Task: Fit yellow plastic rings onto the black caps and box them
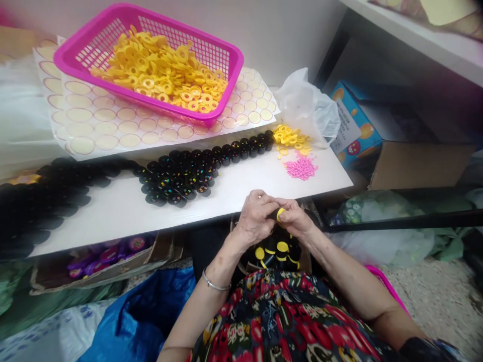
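Held yellow-capped piece (280, 214): largely hidden by left hand (256, 215) and right hand (296, 219)
Leftmost black cups (22, 216): blurred, cut off by the edge
Coloured specks (171, 181): too small to tell
Box label (345, 123): print too blurred to read
Purple items (103, 259): partly hidden by tabletop (113, 206) and carton (124, 269)

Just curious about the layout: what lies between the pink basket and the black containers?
In the head view, sheets of pale ovals run from under the pink basket towards the black containers; then comes a narrow strip of white tabletop.
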Demonstrator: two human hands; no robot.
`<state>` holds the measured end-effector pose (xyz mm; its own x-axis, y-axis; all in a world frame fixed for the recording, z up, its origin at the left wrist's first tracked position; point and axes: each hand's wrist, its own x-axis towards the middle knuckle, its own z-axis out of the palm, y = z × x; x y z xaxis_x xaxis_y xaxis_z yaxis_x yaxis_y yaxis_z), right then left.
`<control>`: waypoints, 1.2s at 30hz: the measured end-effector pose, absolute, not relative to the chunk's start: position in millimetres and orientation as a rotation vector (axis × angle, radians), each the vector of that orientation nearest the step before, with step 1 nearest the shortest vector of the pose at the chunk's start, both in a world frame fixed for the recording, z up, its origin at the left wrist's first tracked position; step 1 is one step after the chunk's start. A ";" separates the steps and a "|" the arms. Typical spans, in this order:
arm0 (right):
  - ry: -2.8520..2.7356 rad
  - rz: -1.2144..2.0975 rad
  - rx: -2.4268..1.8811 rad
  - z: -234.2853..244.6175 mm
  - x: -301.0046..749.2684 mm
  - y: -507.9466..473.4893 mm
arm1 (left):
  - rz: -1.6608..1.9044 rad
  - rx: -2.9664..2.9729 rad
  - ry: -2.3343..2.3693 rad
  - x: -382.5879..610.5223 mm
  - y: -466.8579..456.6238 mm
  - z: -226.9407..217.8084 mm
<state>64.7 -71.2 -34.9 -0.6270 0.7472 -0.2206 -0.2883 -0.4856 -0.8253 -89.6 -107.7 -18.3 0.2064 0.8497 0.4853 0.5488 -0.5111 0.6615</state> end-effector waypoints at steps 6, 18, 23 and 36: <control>-1.971 1.633 -1.076 -29.2 96.4 -83.7 | 1.428 1.867 1.518 -128.3 -104.8 -24.6; -2.609 0.932 -1.136 -17.1 100.7 -75.7 | 1.187 1.849 2.187 -128.5 -41.7 -32.0; -2.031 0.637 -1.240 -16.9 113.2 -19.6 | 0.847 2.109 2.377 -118.1 2.9 -14.2; -2.127 0.219 -1.697 -9.4 83.3 65.8 | 0.466 2.257 2.313 -114.5 46.4 -8.8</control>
